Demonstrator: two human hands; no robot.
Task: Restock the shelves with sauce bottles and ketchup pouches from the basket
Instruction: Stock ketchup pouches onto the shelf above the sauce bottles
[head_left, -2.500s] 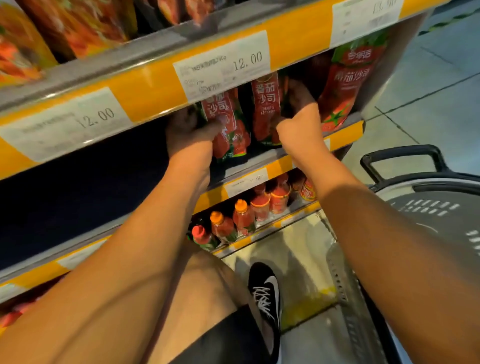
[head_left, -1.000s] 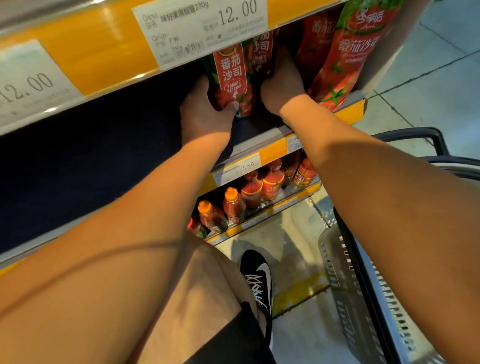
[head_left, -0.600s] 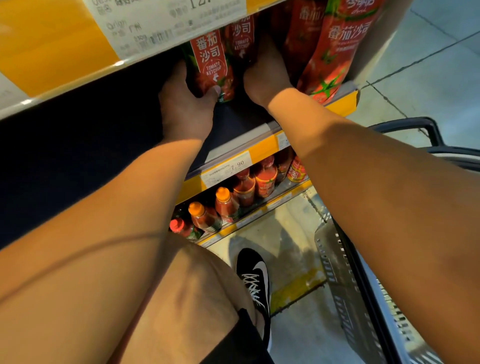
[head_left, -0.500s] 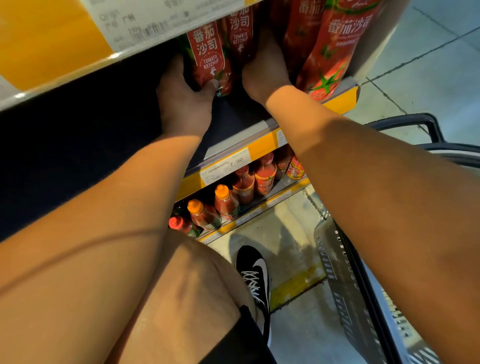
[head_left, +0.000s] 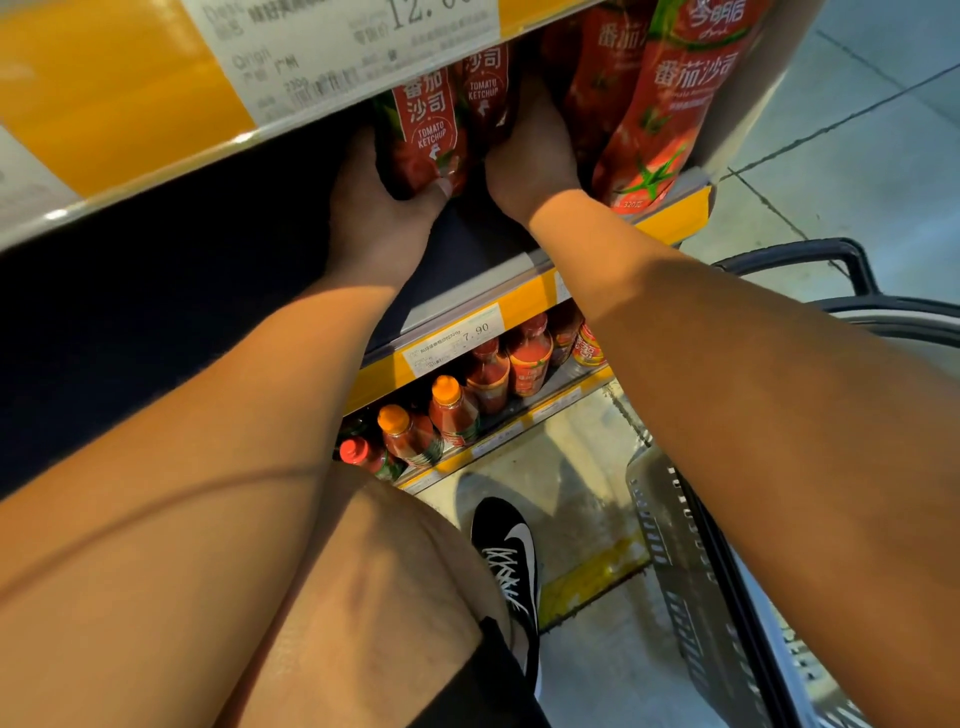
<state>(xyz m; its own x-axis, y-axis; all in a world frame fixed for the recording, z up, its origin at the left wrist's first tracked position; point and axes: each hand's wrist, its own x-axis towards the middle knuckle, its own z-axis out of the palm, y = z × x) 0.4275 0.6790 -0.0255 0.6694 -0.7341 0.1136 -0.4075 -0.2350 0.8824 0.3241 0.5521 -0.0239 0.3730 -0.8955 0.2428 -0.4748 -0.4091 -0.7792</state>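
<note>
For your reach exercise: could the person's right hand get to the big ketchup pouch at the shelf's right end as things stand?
Probably yes. The right hand is already on that shelf, right beside the big pouch, with nothing showing between them.

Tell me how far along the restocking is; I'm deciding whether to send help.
Done: sauce bottles line the lower shelf and tall pouches stand on the upper one. In hand: the left hand grips a ketchup pouch at its base, while the right hand reaches behind it. Left: unclear, since the basket interior is out of view.
</note>
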